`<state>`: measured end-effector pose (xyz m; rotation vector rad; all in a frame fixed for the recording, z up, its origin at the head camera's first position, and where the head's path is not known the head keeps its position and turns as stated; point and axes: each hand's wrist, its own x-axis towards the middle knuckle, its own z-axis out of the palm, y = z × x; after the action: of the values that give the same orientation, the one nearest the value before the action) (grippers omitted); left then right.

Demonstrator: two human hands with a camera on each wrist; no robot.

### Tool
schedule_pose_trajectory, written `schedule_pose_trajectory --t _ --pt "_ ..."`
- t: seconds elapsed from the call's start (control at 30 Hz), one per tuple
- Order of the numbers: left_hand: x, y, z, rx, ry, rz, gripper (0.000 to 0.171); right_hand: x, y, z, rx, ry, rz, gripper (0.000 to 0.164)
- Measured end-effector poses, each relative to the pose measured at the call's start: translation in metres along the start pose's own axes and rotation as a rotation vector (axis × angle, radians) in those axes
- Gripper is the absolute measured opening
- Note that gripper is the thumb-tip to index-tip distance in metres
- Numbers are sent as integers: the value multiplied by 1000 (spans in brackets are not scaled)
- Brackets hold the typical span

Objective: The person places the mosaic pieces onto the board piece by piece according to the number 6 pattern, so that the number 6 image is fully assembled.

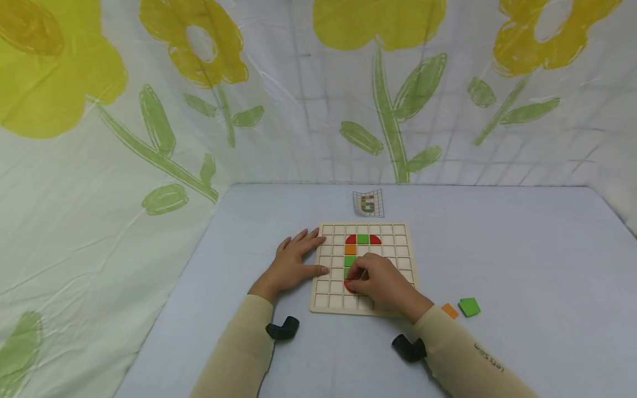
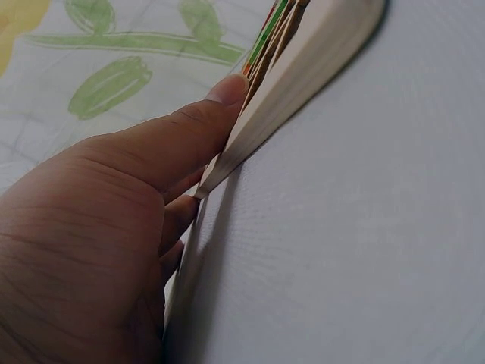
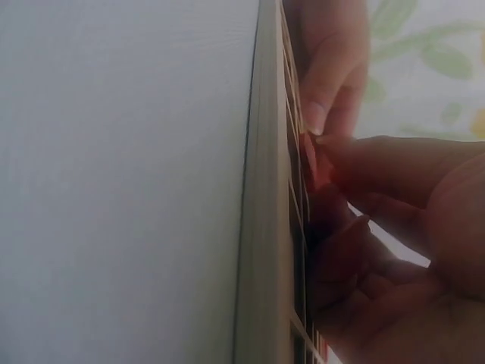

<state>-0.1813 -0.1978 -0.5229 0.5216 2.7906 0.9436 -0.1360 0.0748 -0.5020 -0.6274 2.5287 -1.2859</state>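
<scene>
A wooden grid board (image 1: 329, 287) lies on the table, several colored tiles set in its squares. My left hand (image 1: 291, 265) rests at the board's left edge, fingers spread. In the left wrist view its thumb (image 2: 189, 133) lies on the rim. Over the lower middle, my right hand (image 1: 385, 281) pinches a red rounded tile (image 1: 349, 287) at the bottom of the tile column. The same red tile (image 3: 310, 158) shows between its fingertips in the right wrist view. Above it stand green tiles (image 1: 350, 261), an orange tile (image 1: 350, 249) and a top row of red, green and red.
Behind the board lies a small pattern card (image 1: 368, 203) with a gridded, colored figure. A loose orange tile (image 1: 450, 310) and green tiles (image 1: 469, 307) sit to the right, by the right sleeve. A flower-printed curtain (image 1: 298, 110) hangs at the table's back edge.
</scene>
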Motion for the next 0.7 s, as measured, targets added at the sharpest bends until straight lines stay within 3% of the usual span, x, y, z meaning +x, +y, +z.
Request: schedule_pose_trajectory --t 0.4,0.7 --pt "-1 1 -2 -1 -2 13 86 2 -3 9 -110 47 -3 15" --pt "-2 0 -1 -7 -7 12 86 0 -5 6 -67 43 13 12"
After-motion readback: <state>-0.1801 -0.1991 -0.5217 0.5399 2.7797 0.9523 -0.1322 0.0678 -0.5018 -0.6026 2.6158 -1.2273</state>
